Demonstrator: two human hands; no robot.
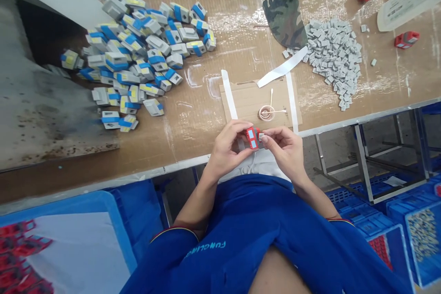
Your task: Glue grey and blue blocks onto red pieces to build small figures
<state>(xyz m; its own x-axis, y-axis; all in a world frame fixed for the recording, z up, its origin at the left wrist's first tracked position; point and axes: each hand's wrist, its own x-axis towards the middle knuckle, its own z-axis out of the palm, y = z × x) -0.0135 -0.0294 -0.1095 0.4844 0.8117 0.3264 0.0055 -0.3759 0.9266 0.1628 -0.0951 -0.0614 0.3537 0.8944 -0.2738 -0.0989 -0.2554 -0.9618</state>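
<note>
My left hand [227, 149] is closed around a small red toy vehicle body [253, 138] with pale window panels and a grey part on its right side. Between thumb and fingertips of my right hand [285, 150] is a small light-grey plastic piece [261, 136], held against the toy's right side. Whether the piece touches or sits inside the toy I cannot tell. Just beyond my hands a cardboard sheet [241, 101], taped down with white strips, bears a small round dish [266, 112] with two cotton swabs [272, 98].
Many grey, blue and yellow toy parts [138, 55] are heaped at left. Small grey pieces [334, 55] lie in a pile at right beside camouflage cloth [286, 16]. Red parts [407, 40] lie farther right. A blue bin [113, 220] holds red parts at lower left; metal stool legs [363, 163] stand right.
</note>
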